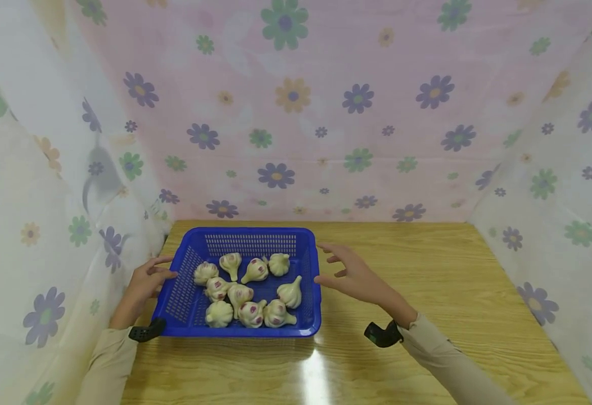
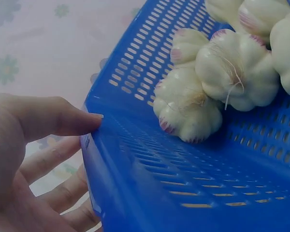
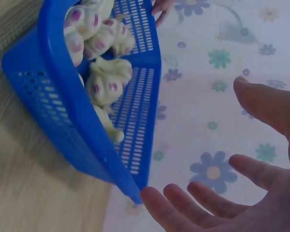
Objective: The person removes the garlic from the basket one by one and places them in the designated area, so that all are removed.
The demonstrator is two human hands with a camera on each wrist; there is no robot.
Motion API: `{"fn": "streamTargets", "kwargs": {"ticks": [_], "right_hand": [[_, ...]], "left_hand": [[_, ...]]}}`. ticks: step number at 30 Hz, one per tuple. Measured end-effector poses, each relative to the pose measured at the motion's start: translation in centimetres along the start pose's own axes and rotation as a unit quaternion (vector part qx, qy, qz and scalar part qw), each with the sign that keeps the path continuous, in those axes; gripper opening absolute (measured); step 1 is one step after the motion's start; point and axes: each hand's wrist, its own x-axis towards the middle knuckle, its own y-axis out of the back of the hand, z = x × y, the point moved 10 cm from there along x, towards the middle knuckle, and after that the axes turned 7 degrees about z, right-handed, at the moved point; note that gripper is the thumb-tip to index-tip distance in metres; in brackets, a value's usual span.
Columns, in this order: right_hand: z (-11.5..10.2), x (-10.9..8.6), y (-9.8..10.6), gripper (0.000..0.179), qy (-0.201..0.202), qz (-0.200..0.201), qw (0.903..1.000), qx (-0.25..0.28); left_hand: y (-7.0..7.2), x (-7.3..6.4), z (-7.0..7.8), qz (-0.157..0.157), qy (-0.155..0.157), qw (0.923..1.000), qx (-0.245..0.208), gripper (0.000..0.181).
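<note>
A blue plastic basket with slotted walls sits on the table, holding several garlic bulbs, white with purple patches. At its left side is my left hand. In the left wrist view, the left thumb hooks over the rim while the other fingers lie against the outer wall, pinching it. My right hand is by the basket's right side, fingers spread and holding nothing. From the right wrist view, its fingertips come close to a corner of the rim, with the thumb raised away.
The wood-grain table extends to the right of the basket and in front of it. Flower-patterned sheeting hangs behind and along both sides. A black wrist device is strapped at the right wrist, another at the left.
</note>
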Motion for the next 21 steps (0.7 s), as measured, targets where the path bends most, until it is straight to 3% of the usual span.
{"fn": "streamTargets", "kwargs": {"ticks": [10,16,21], "right_hand": [[1.7,2.5,-4.0,0.07,-0.047,-0.061,0.993,0.089],[2.0,3.6,-5.8,0.064,-0.059,-0.089,0.991,0.08],[2.3,4.6,-7.7,0.064,-0.057,-0.152,0.9844,0.068]], "left_hand": [[0.4,0.3,-0.6,0.002,0.017,0.9999,0.0,0.063],[0.3,0.2,-0.7,0.008,0.032,0.9995,0.002,0.065],[0.2,0.1,-0.7,0.009,0.043,0.999,-0.002,0.064]]}}
